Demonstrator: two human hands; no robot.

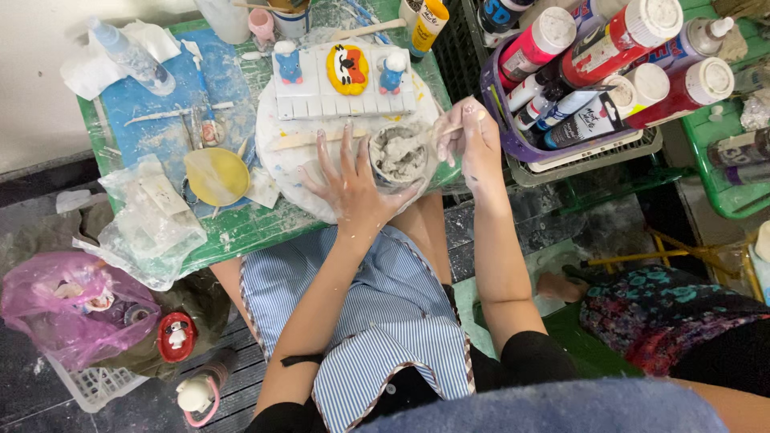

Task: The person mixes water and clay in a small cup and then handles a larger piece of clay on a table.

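My left hand (350, 183) lies flat with fingers spread on the white round board (281, 164), its thumb side against a small cup of grey wet plaster (399, 152). My right hand (469, 140) grips a wooden stick (457, 126) whose end dips into the grey mix. Both hands are smeared with white. Behind the cup rests a white tile (341, 92) carrying two blue figures (289, 64) and a yellow, orange and black figure (348, 69).
The green table (241, 228) also bears a yellow disc (216, 175), crumpled plastic bag (152, 220), spray bottle (128, 54) and tools. A purple basket (513, 140) of paint bottles stands right. A pink bag (68, 305) lies on the floor left; another person's patterned clothing (666, 313) is at right.
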